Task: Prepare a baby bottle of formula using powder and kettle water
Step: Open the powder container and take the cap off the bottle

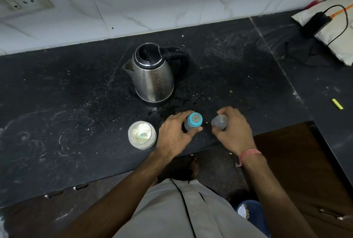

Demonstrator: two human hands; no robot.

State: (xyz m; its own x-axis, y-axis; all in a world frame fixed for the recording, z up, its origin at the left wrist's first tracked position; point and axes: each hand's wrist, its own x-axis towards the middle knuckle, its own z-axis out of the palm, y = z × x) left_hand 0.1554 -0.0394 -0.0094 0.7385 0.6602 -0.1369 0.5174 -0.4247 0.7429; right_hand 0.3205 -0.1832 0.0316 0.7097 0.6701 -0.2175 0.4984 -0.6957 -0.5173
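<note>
While the left hand (pixel 174 134) curls its thumb and fingers around the bottle (pixel 192 123), pinching it below the blue collar, the bottle stands upright on the counter (pixel 66 103) near the front edge, teat on top. Just to its right, apart from it, the right hand (pixel 234 130) is closed around a clear cap (pixel 219 122), fingers wrapped over its far side and thumb beneath; the cap is tilted, open end toward the bottle. A pink thread circles the right wrist. Left of the left hand, close beside it, sits an open powder tub (pixel 142 134) with pale powder and a small scoop inside. Behind the bottle, toward the wall, stands a steel kettle (pixel 152 74), lid shut, spout pointing left, handle to the right. White dust and smears mark the dark counter.
</note>
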